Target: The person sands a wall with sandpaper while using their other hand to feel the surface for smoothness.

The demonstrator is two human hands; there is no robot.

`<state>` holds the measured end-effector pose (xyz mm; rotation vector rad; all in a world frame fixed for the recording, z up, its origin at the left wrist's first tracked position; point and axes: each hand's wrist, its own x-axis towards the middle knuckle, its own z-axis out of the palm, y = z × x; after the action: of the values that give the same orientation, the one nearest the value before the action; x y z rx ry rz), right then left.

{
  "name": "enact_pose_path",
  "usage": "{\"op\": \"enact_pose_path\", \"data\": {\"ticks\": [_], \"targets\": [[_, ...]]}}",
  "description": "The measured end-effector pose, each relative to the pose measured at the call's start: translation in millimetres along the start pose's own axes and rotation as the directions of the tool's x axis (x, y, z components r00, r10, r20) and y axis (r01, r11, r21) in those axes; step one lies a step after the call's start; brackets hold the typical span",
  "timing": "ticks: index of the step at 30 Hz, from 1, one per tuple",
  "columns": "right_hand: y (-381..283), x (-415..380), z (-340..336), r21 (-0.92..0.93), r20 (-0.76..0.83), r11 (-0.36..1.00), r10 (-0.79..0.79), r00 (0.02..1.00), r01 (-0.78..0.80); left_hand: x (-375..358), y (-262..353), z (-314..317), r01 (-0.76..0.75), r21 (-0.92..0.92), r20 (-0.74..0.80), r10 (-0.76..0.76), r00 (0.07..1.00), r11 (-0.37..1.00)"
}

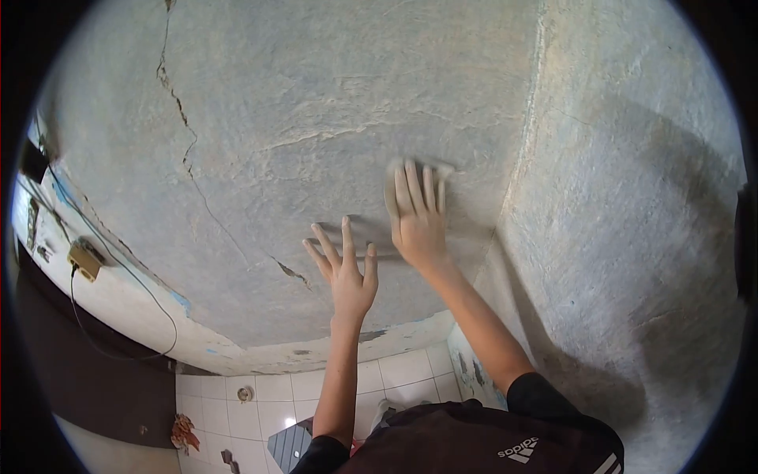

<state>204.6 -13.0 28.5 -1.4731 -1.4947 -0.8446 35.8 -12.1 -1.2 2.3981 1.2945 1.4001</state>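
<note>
Against the rough grey wall point(260, 174), my left hand point(347, 272) has its fingers spread, with nothing in it. To its right and higher up, my right hand point(418, 209) presses a pale, flat piece point(391, 193) to the wall. The piece shows around the fingers and is blurred, so I cannot make out what it is. Raised, flaky ridges mark the wall above both hands, and a small chipped crack point(292, 274) is left of my left hand.
The wall meets another wall point(632, 237) at a corner on the right. A socket point(85, 259) with hanging cables is at the left. Below are white floor tiles point(272, 387), a grey box point(290, 446) and an orange-brown cloth point(183, 433).
</note>
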Motion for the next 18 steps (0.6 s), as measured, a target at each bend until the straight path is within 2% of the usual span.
{"op": "enact_pose_path", "data": {"ticks": [4,7,10,12,13,16,17,18], "targets": [[-2.1,-1.6,-7.4,-0.024,0.052,1.0,0.01,0.999,-0.009,-3.1,-4.1,-6.3,-0.01,-0.015,-0.006,0.01,1.0,1.0],[6.0,61.3,-31.7,0.005,-0.043,1.0,-0.003,0.999,0.003,-7.1,-7.1,-9.8,-0.019,0.021,0.013,0.019,1.0,1.0],[1.4,67.0,-31.3,-0.006,-0.101,1.0,0.01,0.995,-0.01,-10.7,-8.7,-9.2,-0.013,0.025,0.012,0.013,1.0,1.0],[-7.3,31.0,-18.4,0.043,-0.003,0.999,0.013,1.0,-0.013,-13.6,-10.7,-8.1,-0.015,0.012,0.0,0.015,1.0,1.0],[-6.7,2.8,-7.9,0.049,0.108,0.999,-0.016,0.994,0.011,-15.6,-12.0,-7.0,-0.009,0.02,-0.003,0.009,1.0,1.0],[-13.2,-17.9,1.6,0.066,0.135,0.998,-0.005,0.991,-0.004,-15.3,-13.7,-5.9,0.007,0.051,0.0,-0.007,1.0,0.999],[-7.5,-11.9,6.4,0.068,0.074,0.997,-0.036,0.997,0.031,-16.1,-15.1,-8.7,0.012,0.069,0.009,-0.013,1.0,0.998],[-10.2,4.0,0.0,0.07,0.079,0.997,-0.029,0.996,0.024,-18.4,-16.6,-12.5,0.013,0.071,0.016,-0.014,1.0,0.997]]}}
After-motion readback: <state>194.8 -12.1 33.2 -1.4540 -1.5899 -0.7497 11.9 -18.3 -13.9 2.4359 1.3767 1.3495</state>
